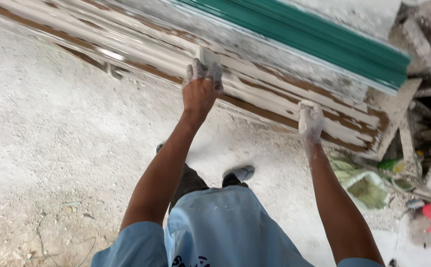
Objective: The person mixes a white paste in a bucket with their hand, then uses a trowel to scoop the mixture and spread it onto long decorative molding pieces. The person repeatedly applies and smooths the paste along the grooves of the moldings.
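Putty-caked left hand (201, 86) gripping scraper (208, 56) | right hand (310, 120) on moulding (274, 89)

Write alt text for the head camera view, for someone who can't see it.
Seen from above, a person's left hand presses a small scraper against a long putty-smeared board while the putty-coated right hand steadies its lower edge. A green panel lies behind it.

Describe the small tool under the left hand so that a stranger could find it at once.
Start at the long brown moulded board coated with white filler, below the green strips. On it, the left hand presses a small flat scraper. Unlike the right hand, it holds a tool.
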